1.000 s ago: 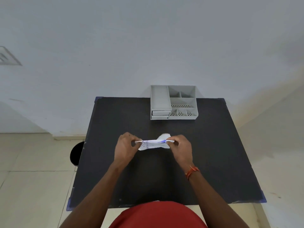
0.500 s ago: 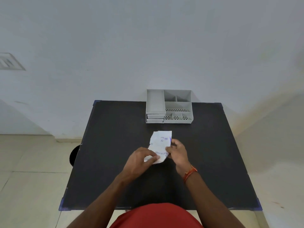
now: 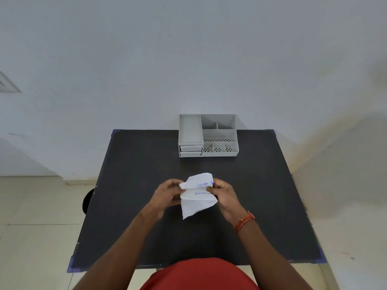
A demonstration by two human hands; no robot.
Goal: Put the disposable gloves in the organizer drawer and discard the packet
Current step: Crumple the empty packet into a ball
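Observation:
A white glove packet (image 3: 196,195) with blue print hangs above the middle of the black table (image 3: 129,185). My left hand (image 3: 167,195) pinches its upper left edge and my right hand (image 3: 224,195) grips its upper right edge. The packet's top folds over toward the far side, and its lower corner droops toward me. The grey organizer (image 3: 219,135) stands at the table's far edge against the wall. Two drawers (image 3: 190,150) are stacked at its front left, both closed. No loose gloves show outside the packet.
A white wall rises right behind the organizer. A dark round object (image 3: 87,200) sits on the tiled floor beside the table's left edge. Blue tape marks the table corners. My red shirt fills the bottom of the view.
The packet went from stretched flat between both hands, to lying on the table, to lifted and held at its top edge by both hands. My head moved a little.

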